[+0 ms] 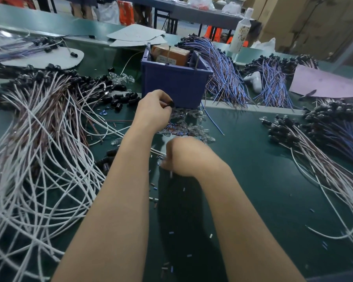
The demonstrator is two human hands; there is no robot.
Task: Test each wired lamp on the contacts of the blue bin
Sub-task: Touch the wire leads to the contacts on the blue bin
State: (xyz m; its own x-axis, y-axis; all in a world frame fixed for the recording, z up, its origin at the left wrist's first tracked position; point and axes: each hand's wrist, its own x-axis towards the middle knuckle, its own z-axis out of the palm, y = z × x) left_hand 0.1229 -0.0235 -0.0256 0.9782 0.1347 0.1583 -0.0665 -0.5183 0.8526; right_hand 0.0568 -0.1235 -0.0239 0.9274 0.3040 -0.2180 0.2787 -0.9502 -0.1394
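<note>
A dark green table (273,180) stretches across a workshop, with a grey table (192,14) on black legs behind it. Brown cardboard boxes (314,21) stand stacked at the far right, and orange stools (212,31) sit beneath the grey table.

Your right hand (183,157) is motion-blurred, can't tell what its curled fingers (166,159) hold. Your left hand (153,108) pinches the small black lamp cap (171,104), mostly covered by fingertips. Contacts on the blue plastic bin (177,82) beyond them: too small to tell.
</note>
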